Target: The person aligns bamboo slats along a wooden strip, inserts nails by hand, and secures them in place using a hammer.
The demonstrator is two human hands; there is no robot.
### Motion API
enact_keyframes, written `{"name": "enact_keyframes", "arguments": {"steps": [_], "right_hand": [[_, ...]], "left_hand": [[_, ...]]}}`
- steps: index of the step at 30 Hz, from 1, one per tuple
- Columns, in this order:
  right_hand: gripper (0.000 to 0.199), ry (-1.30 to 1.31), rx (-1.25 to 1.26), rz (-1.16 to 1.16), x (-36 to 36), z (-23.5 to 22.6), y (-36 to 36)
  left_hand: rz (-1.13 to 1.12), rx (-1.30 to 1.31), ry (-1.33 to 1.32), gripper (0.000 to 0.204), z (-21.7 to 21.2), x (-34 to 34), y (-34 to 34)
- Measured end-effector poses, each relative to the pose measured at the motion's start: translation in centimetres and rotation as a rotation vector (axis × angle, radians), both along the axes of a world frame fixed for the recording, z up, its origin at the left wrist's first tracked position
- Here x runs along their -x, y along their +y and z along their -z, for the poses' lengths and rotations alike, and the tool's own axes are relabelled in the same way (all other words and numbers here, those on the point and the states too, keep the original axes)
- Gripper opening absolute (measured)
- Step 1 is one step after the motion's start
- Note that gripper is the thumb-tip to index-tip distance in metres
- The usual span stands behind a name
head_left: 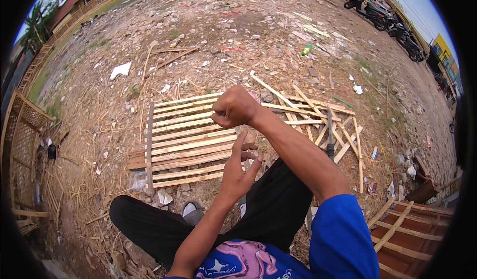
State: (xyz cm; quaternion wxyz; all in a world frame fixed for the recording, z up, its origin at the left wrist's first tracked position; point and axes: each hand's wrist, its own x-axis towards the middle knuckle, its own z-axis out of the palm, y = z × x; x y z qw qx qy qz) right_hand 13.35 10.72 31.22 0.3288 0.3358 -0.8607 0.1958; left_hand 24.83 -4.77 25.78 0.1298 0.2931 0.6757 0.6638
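Slatted panel (149, 150), slats (194, 145) crosswise, extends leftward from the left hand (238, 172).
That hand spreads loosely; the right hand (236, 106) is fisted farther out (contents hidden).

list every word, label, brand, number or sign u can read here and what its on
Blue shirt: white lettering by the pink print, small and upside down; I don't copy printed words.
Yellow panel, far right: any writing too small to read.
Green bottle: any label too small to read.
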Motion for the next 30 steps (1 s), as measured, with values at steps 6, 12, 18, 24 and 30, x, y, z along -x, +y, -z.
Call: {"name": "enact_keyframes", "arguments": {"steps": [6,12,18,24,30], "right_hand": [[0.023,-0.025,-0.157,0.036,0.0,0.3,-0.6],[0.021,-0.016,-0.109,0.068,-0.1,1.0,0.0],[0.021,-0.04,-0.109,0.089,-0.6,1.3,0.1],[0.019,-0.182,-0.214,0.246,-1.2,1.5,1.4],[0.019,-0.348,-0.273,0.378,-0.4,2.1,3.2]], "left_hand": [[-0.005,0.194,0.287,0.081,-1.2,0.7,0.7],[0.07,0.228,0.334,0.079,-0.3,0.0,0.5],[0.198,0.296,0.341,0.067,1.0,0.0,-1.3],[0.255,0.833,0.42,0.051,8.9,3.2,-6.8],[0.125,1.156,0.331,0.064,19.0,5.1,-8.6]]}}
